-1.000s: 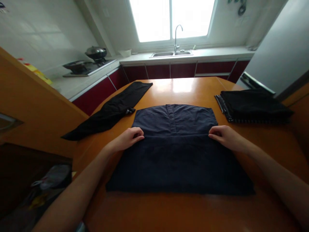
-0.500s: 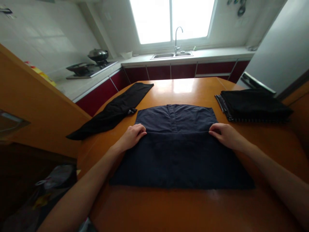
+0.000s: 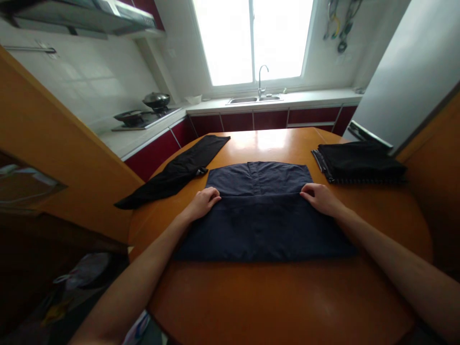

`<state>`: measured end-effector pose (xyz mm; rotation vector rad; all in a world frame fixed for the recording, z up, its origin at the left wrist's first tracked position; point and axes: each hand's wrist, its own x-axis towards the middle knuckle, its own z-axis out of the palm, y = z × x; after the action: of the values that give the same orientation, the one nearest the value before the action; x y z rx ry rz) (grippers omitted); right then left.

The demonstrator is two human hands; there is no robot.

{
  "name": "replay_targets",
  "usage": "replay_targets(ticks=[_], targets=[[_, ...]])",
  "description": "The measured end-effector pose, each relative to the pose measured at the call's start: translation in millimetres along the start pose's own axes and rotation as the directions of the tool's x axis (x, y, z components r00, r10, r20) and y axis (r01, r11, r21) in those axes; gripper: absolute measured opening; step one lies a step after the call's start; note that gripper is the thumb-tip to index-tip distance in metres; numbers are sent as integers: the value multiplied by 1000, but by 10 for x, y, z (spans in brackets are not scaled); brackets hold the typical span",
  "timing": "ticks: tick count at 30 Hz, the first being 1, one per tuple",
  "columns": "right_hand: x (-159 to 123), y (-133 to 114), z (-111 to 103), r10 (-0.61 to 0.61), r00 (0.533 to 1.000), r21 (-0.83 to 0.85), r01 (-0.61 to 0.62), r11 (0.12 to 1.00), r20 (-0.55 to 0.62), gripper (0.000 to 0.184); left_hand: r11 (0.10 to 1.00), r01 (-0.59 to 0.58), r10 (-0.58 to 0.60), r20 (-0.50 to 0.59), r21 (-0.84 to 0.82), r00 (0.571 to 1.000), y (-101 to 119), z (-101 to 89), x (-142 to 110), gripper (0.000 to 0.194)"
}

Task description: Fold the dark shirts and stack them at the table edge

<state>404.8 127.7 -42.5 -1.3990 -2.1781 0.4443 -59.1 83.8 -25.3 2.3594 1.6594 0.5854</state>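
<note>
A dark navy garment (image 3: 264,220) lies folded flat in the middle of the round orange table (image 3: 280,297). Its near part is laid over the far part, and the fold's edge runs across at about the level of my hands. My left hand (image 3: 203,202) pinches the left end of that edge with curled fingers. At the right end, my right hand (image 3: 321,198) grips the same edge in the same way. Both forearms reach in from the bottom of the view.
A long black garment (image 3: 176,171) lies at the table's far left, hanging over the rim. A stack of folded dark clothes (image 3: 359,162) sits at the far right. Behind are a counter with a sink (image 3: 253,99), a stove with pans (image 3: 143,115) and a window.
My hands carried the folded edge a little farther from me, so less of the far part shows. The camera has tipped up, showing more of the kitchen wall.
</note>
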Motion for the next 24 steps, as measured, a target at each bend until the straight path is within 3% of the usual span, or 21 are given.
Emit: replay_targets(ticks=[4,8,12,15,18,24], targets=[[-1,-75,-52,12,998,-117,-20,993,-66,22,999,-20,22,-24,48,999,58,-126,2,24],[-148,-552,-50,-86,987,-188,60,980,-133,42,986,-140,141,-4,93,990,554,-199,-105,48],[-365,-1211,321,-263,964,-227,264,938,36,55,940,-283,261,132,193,956,1264,169,-245,57],[-442,-1389,606,-270,946,-235,308,922,178,63,932,-278,238,189,232,953,1482,489,-286,61],[-443,-1175,631,-219,946,-237,275,932,238,66,944,-201,149,204,261,968,1337,559,-325,66],[-485,-364,215,11,981,-343,58,937,193,72,946,58,-105,131,320,986,663,256,-552,71]])
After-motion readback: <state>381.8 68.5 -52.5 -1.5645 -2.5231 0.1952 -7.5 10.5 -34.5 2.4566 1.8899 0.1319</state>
